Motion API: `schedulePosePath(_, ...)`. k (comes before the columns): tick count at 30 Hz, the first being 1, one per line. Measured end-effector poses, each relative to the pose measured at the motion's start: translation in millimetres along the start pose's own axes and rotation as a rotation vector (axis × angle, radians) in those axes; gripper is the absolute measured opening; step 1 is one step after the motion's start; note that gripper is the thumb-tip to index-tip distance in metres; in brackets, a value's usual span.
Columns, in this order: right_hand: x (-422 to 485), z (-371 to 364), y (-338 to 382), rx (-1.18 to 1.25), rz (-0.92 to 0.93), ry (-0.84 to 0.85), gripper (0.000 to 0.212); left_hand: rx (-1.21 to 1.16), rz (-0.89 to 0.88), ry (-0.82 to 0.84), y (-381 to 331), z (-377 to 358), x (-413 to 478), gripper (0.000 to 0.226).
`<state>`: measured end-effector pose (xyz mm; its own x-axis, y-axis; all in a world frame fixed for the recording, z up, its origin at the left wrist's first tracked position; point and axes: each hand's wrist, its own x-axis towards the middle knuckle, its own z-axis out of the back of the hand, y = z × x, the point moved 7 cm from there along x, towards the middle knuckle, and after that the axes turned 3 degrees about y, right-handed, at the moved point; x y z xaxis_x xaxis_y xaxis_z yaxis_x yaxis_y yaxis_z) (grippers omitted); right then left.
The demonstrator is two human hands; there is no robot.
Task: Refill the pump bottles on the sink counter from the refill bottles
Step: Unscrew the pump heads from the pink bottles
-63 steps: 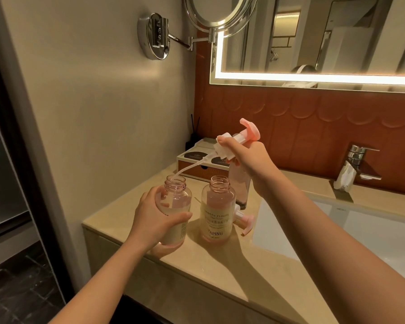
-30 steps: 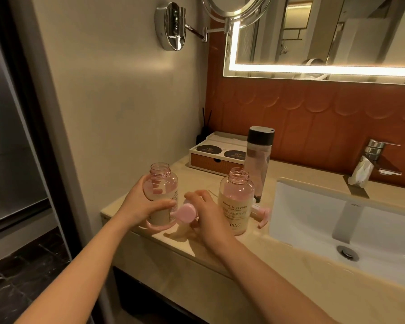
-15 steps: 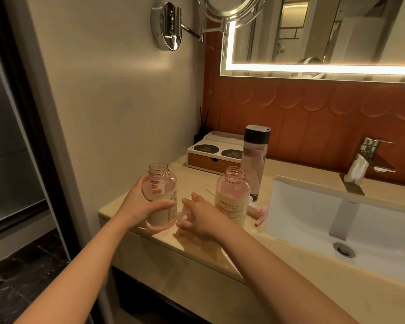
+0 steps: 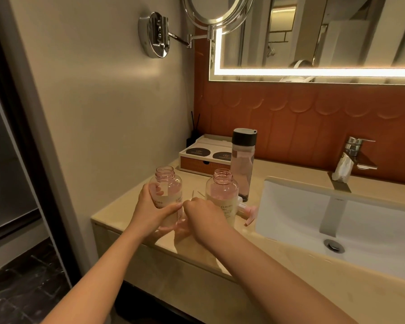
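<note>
Two clear pump bottles with pink necks stand uncapped on the beige counter [image 4: 220,256]. My left hand [image 4: 150,211] grips the left bottle [image 4: 166,183] around its body. Between the two bottles, my right hand [image 4: 206,220] is low on the counter with fingers curled over a pump head that is mostly hidden beneath it. The right bottle [image 4: 222,190] stands free just behind that hand. A second pink pump head [image 4: 249,211] lies on the counter to its right. A tall refill bottle [image 4: 242,164] with a dark cap stands behind.
A white sink basin [image 4: 313,218] with a chrome faucet [image 4: 355,148] fills the right side. A wooden amenity box [image 4: 197,157] and a reed diffuser [image 4: 193,134] sit in the back corner. A round wall mirror [image 4: 218,10] on an arm juts out above.
My right hand drew the pump head out of the left bottle and brought it down to the counter between the bottles. My left hand kept its grip on the left bottle.
</note>
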<state>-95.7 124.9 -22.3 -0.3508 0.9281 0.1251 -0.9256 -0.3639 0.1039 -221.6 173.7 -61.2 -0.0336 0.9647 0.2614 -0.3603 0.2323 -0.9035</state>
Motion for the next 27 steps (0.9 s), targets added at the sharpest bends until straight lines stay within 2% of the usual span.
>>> schedulePosePath(6, -15.1, 24.0, -5.0, 0.057, 0.034, -0.098, 0.03, 0.012, 0.026, 0.009, -3.6, -10.8, 1.0, 0.082)
schedulePosePath(12, -29.8, 53.7, -26.2, 0.208, 0.02, -0.172, 0.024, -0.107, 0.066, 0.036, -14.1, -8.4, -5.8, 0.101)
schedulePosePath(16, -40.4, 80.9, -57.1, 0.411, -0.015, -0.188, 0.018, -0.001, -0.077, -0.181, -59.0, 9.9, -19.5, 0.102)
schedulePosePath(19, -35.7, 109.6, -92.3, 0.448, -0.073, -0.282, 0.017, 0.138, -0.255, -0.244, -111.7, 7.5, -23.4, 0.079)
schedulePosePath(22, -19.0, 130.1, -129.5, 0.436, -0.14, -0.351, 0.016, 0.274, -0.34, -0.127, -152.1, -19.7, -14.4, 0.056)
schedulePosePath(24, -2.7, 138.3, -151.8, 0.39, -0.184, -0.35, 0.022, 0.298, -0.255, 0.074, -161.8, -48.5, 4.3, 0.054)
schedulePosePath(27, 22.9, 138.6, -176.0, 0.34, -0.239, -0.27, 0.046, 0.282, -0.036, 0.355, -160.4, -87.5, 36.8, 0.068)
